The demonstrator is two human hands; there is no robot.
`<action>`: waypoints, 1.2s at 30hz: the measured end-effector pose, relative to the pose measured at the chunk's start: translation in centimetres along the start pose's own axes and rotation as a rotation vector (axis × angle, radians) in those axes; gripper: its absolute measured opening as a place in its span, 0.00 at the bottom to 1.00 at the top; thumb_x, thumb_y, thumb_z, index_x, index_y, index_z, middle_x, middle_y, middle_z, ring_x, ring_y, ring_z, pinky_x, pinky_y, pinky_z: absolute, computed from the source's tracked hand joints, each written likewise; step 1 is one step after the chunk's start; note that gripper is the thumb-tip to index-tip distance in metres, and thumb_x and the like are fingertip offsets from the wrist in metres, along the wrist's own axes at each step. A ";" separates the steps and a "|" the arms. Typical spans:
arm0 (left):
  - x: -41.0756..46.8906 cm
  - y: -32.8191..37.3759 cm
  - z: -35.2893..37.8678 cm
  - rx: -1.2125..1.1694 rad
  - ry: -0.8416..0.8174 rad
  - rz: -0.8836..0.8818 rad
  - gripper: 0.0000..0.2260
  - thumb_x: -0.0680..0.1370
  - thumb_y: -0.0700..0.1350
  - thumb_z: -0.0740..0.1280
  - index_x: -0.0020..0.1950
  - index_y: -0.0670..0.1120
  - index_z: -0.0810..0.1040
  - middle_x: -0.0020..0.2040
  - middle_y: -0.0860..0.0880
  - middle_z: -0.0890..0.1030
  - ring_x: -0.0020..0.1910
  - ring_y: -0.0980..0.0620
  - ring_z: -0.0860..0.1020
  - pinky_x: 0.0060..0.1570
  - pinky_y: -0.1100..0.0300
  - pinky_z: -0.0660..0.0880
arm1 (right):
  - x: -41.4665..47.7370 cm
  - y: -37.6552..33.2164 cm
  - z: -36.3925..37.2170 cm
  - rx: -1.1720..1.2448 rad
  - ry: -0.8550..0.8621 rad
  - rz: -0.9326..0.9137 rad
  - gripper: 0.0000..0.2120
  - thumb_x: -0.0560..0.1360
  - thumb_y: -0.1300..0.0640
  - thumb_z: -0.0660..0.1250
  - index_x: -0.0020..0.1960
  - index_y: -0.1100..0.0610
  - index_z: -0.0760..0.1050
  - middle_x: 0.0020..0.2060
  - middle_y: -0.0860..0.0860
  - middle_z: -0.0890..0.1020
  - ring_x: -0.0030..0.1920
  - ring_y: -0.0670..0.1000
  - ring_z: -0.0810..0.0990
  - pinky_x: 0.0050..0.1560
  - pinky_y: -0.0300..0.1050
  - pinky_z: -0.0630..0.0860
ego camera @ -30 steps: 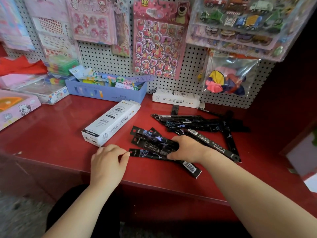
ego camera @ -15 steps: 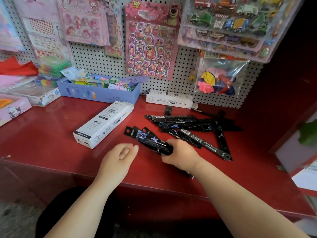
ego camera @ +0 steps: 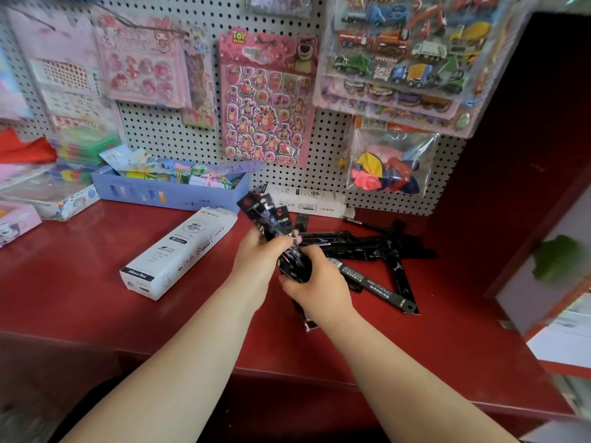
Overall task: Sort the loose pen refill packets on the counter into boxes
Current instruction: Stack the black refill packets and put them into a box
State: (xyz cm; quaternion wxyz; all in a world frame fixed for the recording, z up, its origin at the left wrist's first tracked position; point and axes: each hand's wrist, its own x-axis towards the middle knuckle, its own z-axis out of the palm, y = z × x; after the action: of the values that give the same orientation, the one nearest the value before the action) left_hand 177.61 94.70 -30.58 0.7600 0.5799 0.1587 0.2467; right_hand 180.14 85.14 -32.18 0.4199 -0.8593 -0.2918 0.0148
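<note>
Both hands hold a small bundle of black pen refill packets (ego camera: 271, 215) tilted up above the red counter (ego camera: 80, 282). My right hand (ego camera: 315, 284) grips the bundle's lower end. My left hand (ego camera: 256, 251) pinches it in the middle. More loose black packets (ego camera: 371, 251) lie in a heap to the right, one under my right wrist. A long white box (ego camera: 179, 251) lies on the counter to the left, its far flap open. A second white box (ego camera: 307, 201) lies against the pegboard.
A blue tray (ego camera: 166, 195) of coloured items stands at the back left, with flat toy boxes (ego camera: 48, 196) further left. Sticker sheets (ego camera: 265, 100) and a bag of balloons (ego camera: 390, 164) hang on the pegboard. A red side wall (ego camera: 511, 155) closes the right.
My right hand has lifted the gathered packets off the counter and tilted them up. My left hand has come up from the counter and taken hold of them.
</note>
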 end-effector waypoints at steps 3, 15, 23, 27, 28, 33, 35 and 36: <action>1.1 1.3 1.1 0.009 -0.089 0.000 0.13 0.73 0.30 0.59 0.38 0.46 0.74 0.30 0.53 0.81 0.35 0.55 0.81 0.43 0.61 0.78 | 0.5 -0.6 -0.1 0.260 0.050 0.076 0.20 0.69 0.56 0.71 0.57 0.57 0.69 0.44 0.49 0.79 0.51 0.52 0.79 0.51 0.45 0.73; 2.9 3.8 2.7 0.162 -0.401 0.164 0.07 0.74 0.34 0.63 0.38 0.44 0.75 0.26 0.54 0.80 0.29 0.60 0.77 0.38 0.67 0.76 | 1.5 1.1 -0.7 0.493 -0.071 0.100 0.11 0.70 0.63 0.69 0.33 0.55 0.70 0.26 0.50 0.74 0.23 0.41 0.72 0.30 0.37 0.71; 3.8 3.5 3.9 0.131 -0.391 0.226 0.10 0.66 0.39 0.72 0.43 0.52 0.77 0.35 0.58 0.82 0.39 0.63 0.80 0.44 0.65 0.77 | 3.4 1.5 -0.4 0.545 0.198 0.015 0.06 0.68 0.60 0.72 0.43 0.55 0.75 0.36 0.47 0.79 0.40 0.45 0.78 0.46 0.40 0.74; 3.6 1.1 3.6 0.205 -0.280 0.200 0.10 0.67 0.37 0.72 0.43 0.50 0.77 0.35 0.58 0.81 0.35 0.68 0.78 0.38 0.72 0.74 | 3.2 2.5 0.4 0.488 0.158 0.064 0.21 0.67 0.57 0.73 0.57 0.58 0.70 0.47 0.48 0.79 0.49 0.47 0.78 0.51 0.39 0.73; 3.6 0.6 3.6 0.229 -0.263 0.200 0.10 0.68 0.36 0.71 0.43 0.49 0.76 0.36 0.57 0.80 0.33 0.68 0.78 0.37 0.73 0.74 | 3.0 2.9 0.6 0.479 0.149 0.082 0.25 0.67 0.56 0.74 0.60 0.57 0.69 0.49 0.48 0.78 0.51 0.47 0.78 0.52 0.40 0.73; 4.0 0.6 4.2 0.321 -0.289 0.200 0.11 0.69 0.36 0.71 0.37 0.53 0.77 0.32 0.57 0.80 0.31 0.65 0.77 0.37 0.70 0.74 | 2.8 4.0 0.5 0.471 0.135 0.094 0.14 0.68 0.58 0.72 0.52 0.57 0.75 0.45 0.49 0.80 0.48 0.48 0.78 0.51 0.41 0.73; 4.4 1.1 4.6 0.325 -0.322 0.200 0.12 0.69 0.36 0.71 0.36 0.53 0.77 0.30 0.57 0.80 0.31 0.65 0.77 0.38 0.70 0.75 | 3.1 4.0 0.0 0.506 0.131 0.086 0.10 0.68 0.59 0.72 0.48 0.55 0.75 0.42 0.48 0.80 0.45 0.46 0.78 0.47 0.35 0.73; 4.6 1.4 4.8 0.327 -0.346 0.201 0.11 0.68 0.36 0.71 0.37 0.53 0.76 0.31 0.57 0.80 0.31 0.65 0.77 0.38 0.69 0.75 | 3.2 4.1 0.0 0.531 0.106 0.082 0.12 0.68 0.60 0.73 0.49 0.54 0.74 0.43 0.47 0.80 0.46 0.45 0.78 0.47 0.33 0.72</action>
State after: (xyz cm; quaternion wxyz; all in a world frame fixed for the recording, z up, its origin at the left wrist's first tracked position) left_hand 183.64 93.69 -27.71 0.6436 0.7416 0.0057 0.1892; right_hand 184.86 84.82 -34.46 0.6443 -0.7297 -0.2204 0.0626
